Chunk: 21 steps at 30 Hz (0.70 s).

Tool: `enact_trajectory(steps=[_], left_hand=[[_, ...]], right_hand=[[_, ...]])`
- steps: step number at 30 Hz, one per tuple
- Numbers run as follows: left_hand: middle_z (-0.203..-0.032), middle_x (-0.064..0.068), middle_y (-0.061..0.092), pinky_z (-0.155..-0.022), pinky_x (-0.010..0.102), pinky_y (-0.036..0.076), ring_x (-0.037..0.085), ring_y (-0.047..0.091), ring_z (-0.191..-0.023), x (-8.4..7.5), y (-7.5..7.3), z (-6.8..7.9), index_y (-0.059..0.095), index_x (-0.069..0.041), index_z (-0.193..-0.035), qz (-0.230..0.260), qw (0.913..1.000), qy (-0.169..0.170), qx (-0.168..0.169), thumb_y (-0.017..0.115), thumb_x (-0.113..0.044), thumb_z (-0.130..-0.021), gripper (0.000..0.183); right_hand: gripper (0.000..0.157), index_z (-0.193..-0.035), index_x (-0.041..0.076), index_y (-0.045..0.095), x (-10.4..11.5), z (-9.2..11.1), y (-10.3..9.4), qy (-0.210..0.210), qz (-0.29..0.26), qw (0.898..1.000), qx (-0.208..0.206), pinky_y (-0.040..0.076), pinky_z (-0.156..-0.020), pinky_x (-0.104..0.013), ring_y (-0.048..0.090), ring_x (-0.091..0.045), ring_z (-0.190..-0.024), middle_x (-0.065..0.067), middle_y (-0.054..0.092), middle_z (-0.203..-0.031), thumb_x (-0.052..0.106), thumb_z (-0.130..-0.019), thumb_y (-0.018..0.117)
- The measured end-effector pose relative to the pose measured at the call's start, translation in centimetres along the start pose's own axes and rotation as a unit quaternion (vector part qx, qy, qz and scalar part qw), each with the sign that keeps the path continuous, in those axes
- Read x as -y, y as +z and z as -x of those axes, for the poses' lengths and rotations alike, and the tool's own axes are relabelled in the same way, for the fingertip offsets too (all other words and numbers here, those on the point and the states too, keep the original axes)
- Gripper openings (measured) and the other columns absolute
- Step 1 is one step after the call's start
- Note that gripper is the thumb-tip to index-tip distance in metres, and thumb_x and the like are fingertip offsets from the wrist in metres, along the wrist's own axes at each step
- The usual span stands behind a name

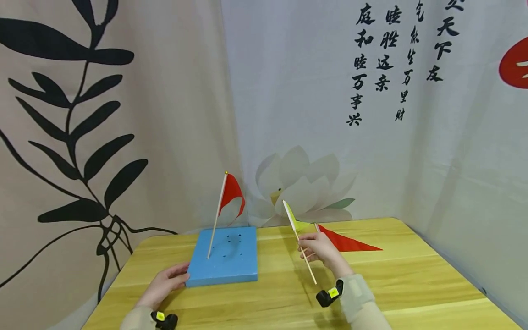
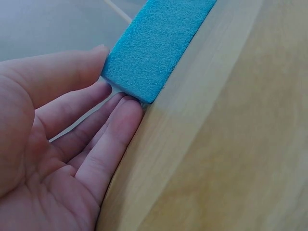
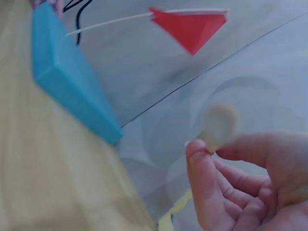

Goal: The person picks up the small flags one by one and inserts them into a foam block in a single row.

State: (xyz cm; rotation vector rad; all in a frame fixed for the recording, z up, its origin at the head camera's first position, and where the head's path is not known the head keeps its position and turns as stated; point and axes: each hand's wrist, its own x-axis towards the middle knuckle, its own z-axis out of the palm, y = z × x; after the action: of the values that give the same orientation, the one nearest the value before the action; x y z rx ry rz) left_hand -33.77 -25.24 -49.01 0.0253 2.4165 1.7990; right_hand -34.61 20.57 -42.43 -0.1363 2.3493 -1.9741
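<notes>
My left hand (image 1: 168,280) rests against the left edge of a blue foam board (image 1: 243,270), near its front corner. In the left wrist view, the thumb and fingertips touch the end of the board (image 2: 144,53) without wrapping round it. A red flag (image 1: 232,195) stands in the board on a thin stick, leaning slightly; several small holes show in the board's top. My right hand (image 1: 319,250) pinches the stick of a yellow flag (image 1: 298,224), tilted above the table to the right of the board. The lower stick end looks blurred in the right wrist view.
Another red flag (image 1: 350,240) lies on the wooden table (image 1: 412,279), just behind and right of my right hand, which partly hides it. A printed cloth backdrop (image 1: 288,91) hangs behind the table's far edge.
</notes>
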Motion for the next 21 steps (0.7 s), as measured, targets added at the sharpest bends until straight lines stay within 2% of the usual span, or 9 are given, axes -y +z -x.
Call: enact_trajectory(steps=[8, 14, 19, 21], left_hand=[[-0.137, 0.029, 0.047, -0.089, 0.044, 0.053, 0.036, 0.055, -0.116, -0.2, -0.3, 0.2, 0.042, 0.01, -0.141, -0.006, 0.9999, 0.001, 0.016, 0.066, -0.024, -0.094, 0.063], [-0.136, 0.029, 0.049, -0.089, 0.045, 0.053, 0.037, 0.055, -0.116, 0.0, -0.2, 0.3, 0.044, 0.01, -0.14, -0.007, 1.0, -0.005, 0.004, 0.067, -0.024, -0.093, 0.062], [-0.135, 0.028, 0.049, -0.088, 0.045, 0.053, 0.036, 0.056, -0.115, -0.1, -0.1, 0.1, 0.046, 0.009, -0.139, -0.005, 1.0, -0.001, 0.002, 0.068, -0.024, -0.092, 0.062], [-0.135, 0.028, 0.049, -0.088, 0.045, 0.053, 0.036, 0.056, -0.116, -0.1, -0.1, 0.1, 0.045, 0.01, -0.139, -0.003, 1.0, 0.002, 0.004, 0.068, -0.024, -0.092, 0.062]], right_hand=[[0.025, -0.112, -0.009, 0.063, 4.0, 0.0, -0.3, -0.041, -0.02, 0.999, -0.027, 0.056, -0.052, -0.027, 0.067, -0.028, -0.066, -0.014, 0.065, -0.081, 0.008, -0.093, 0.061], [0.028, -0.114, -0.009, 0.063, 6.5, 0.1, -0.1, -0.065, -0.03, 0.996, -0.045, 0.056, -0.052, -0.028, 0.066, -0.023, -0.062, -0.011, 0.066, -0.082, 0.01, -0.093, 0.064], [0.029, -0.117, -0.008, 0.06, 7.8, 0.3, 0.3, -0.085, -0.041, 0.994, -0.054, 0.057, -0.055, -0.03, 0.066, -0.022, -0.063, -0.018, 0.066, -0.088, 0.009, -0.094, 0.062], [0.029, -0.118, -0.008, 0.059, 8.1, 0.3, 0.7, -0.092, -0.053, 0.993, -0.059, 0.058, -0.055, -0.03, 0.066, -0.02, -0.063, -0.018, 0.066, -0.088, 0.009, -0.095, 0.061]])
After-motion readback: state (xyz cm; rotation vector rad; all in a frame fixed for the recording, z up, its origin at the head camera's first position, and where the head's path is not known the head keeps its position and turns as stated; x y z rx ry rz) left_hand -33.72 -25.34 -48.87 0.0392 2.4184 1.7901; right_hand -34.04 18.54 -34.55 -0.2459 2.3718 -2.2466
